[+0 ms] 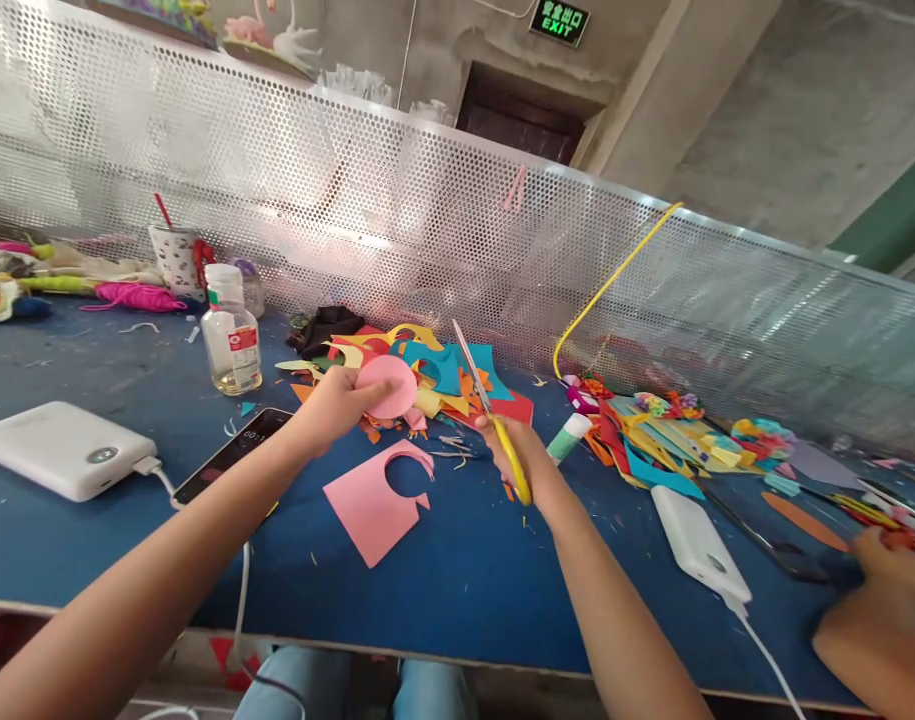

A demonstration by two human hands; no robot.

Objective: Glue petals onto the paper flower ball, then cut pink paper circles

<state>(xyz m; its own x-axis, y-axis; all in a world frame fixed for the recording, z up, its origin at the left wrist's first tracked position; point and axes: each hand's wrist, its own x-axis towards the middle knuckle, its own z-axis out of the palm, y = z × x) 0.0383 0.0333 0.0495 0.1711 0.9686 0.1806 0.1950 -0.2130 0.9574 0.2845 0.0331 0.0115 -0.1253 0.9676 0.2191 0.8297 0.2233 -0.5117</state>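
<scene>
Between the thumb and fingers of my left hand (335, 405) is a pink paper circle (397, 387), held above the table. My right hand (517, 450) grips yellow-handled scissors (509, 455), their blades pointing up and away from me and looking closed or nearly so. Below and between the hands, a pink paper sheet (371, 510) lies flat, with a round piece cut out of its upper right side. Behind the hands spreads a pile of coloured paper scraps (442, 370). A glue stick (569, 437) is just right of my right hand.
A plastic bottle (232, 335), a phone (232, 460) and a white power bank (63, 450) are on the left. To the right lie a second power bank (701, 545) and more coloured paper (652, 440). Another person's hand (888, 575) is at far right. Perforated metal panel (427, 220) stands behind.
</scene>
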